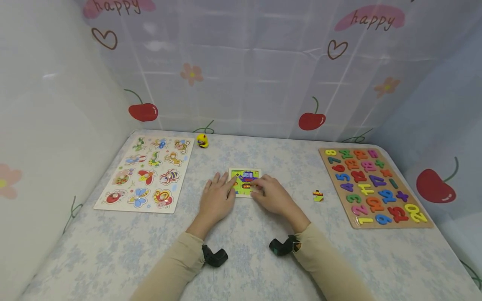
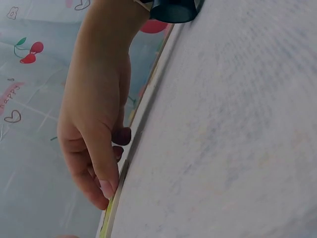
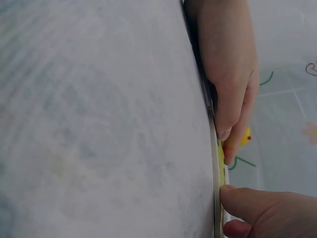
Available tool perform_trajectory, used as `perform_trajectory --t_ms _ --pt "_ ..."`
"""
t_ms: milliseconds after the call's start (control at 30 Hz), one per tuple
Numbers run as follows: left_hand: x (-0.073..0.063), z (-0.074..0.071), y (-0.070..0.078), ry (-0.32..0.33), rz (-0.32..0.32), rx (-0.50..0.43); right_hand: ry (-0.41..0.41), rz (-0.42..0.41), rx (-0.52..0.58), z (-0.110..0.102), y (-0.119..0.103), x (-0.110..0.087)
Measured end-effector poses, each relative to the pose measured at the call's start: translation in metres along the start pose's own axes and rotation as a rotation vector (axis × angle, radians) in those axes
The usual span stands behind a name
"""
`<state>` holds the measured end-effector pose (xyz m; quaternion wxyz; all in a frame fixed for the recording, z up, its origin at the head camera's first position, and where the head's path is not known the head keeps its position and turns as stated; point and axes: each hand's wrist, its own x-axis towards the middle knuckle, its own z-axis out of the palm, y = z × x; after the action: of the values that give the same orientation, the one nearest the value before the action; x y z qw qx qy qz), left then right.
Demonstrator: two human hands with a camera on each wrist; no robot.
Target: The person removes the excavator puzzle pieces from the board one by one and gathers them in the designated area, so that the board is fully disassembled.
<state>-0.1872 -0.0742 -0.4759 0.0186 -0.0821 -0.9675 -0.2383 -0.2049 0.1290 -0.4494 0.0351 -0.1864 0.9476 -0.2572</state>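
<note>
A small jigsaw board [image 1: 245, 195] with a pale frame and a picture of a purple digger on yellow-green lies between the two hands. My left hand [image 1: 219, 196] rests at its left edge, fingers mostly straight, the thumb touching the frame. Over the right part of the board is my right hand [image 1: 274, 196], fingers bent. In the left wrist view the right hand [image 2: 96, 134] brings thumb and index close together at the board's surface, pinching a puzzle piece mostly hidden by the fingers. One loose puzzle piece [image 1: 318, 195] lies to the right on the table.
An insect peg puzzle [image 1: 148, 175] stands on the left of the table [image 1: 241, 242]; a number board [image 1: 352, 209] lies on the right. A small yellow duck toy [image 1: 202, 141] sits at the back. A printed curtain [image 1: 248, 83] hangs behind.
</note>
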Motion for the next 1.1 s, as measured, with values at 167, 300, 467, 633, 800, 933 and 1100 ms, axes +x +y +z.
perform_trajectory --t_ms 167,300,467,633,800,933,1100 --pt "-0.0011 -0.0011 0.0014 0.014 0.006 0.011 0.010 -0.004 0.024 0.0023 -0.0007 0.0013" --pt "-0.0011 -0.0020 0.0022 0.020 0.010 0.014 0.008 0.007 0.042 0.0034 -0.0013 0.0020" --pt "-0.0012 -0.0019 0.0023 0.020 0.012 0.020 0.007 0.000 0.042 0.0048 -0.0021 0.0030" --pt "-0.0015 -0.0007 0.0016 0.022 0.014 0.022 0.013 -0.020 0.051 0.0066 -0.0028 0.0040" --pt "-0.0019 -0.0004 0.0014 0.032 0.011 0.008 0.020 -0.016 0.098 0.0086 -0.0028 0.0060" --pt "-0.0027 -0.0005 0.0017 0.040 0.014 0.009 0.033 -0.026 0.138 0.0087 -0.0043 0.0072" --pt "-0.0024 -0.0004 0.0019 0.047 0.023 0.017 0.037 -0.007 0.194 0.0055 -0.0047 0.0053"
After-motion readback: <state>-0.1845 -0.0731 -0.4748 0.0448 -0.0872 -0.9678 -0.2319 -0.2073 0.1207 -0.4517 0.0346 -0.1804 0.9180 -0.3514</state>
